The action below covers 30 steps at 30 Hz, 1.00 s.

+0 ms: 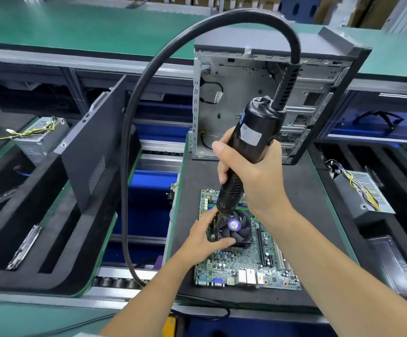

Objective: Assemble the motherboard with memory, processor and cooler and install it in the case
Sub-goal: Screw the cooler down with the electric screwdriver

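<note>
Gripping a black electric screwdriver [246, 152] upright, the right hand [253, 176] sets its tip at the left edge of the cooler [237, 227]. The left hand [207, 237] pinches that cooler's left side, thumb along its near edge. Cooler and motherboard [243, 261] lie flat on the dark tabletop [304, 190], near the open case [265, 98].

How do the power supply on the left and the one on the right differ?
The left power supply sits farther from the camera, its yellow wires trailing left to white plugs. The right power supply sits nearer, its wires bundled on top, running up toward its far end. Both are grey metal boxes with perforated vent panels, resting in black trays beside the middle tray.
</note>
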Motion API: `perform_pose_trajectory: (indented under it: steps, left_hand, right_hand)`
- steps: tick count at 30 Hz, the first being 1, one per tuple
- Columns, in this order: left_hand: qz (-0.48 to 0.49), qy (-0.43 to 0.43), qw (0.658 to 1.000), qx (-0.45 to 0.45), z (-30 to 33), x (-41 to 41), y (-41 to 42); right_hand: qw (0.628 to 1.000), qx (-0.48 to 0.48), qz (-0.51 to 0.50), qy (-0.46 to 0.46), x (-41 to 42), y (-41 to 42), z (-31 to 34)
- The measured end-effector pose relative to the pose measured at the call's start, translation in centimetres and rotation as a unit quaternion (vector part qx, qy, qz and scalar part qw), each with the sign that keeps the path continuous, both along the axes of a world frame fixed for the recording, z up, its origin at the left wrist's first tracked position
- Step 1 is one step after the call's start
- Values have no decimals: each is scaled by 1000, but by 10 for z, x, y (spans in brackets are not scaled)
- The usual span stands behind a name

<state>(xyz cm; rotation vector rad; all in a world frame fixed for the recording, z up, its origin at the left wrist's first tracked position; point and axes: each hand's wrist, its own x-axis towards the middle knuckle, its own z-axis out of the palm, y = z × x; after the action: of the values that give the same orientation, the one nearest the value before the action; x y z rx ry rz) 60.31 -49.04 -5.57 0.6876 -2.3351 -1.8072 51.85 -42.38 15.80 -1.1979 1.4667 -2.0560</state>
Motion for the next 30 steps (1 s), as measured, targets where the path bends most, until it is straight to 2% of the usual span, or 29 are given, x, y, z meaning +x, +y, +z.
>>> perform_pose_trajectory:
  steps: [24,28,30]
  left_hand:
    - [-5,-18,1000,-6,-4,-1,-3]
    - [-6,-27,999,-17,-3,-3,-4]
    - [-4,-20,998,-51,3,-7,-4]
  right_hand:
    - [999,14,-40,6,3,-6,-4]
    - [999,23,-44,19,4,-8,-4]
    - [999,30,-36,24,5,-8,-4]
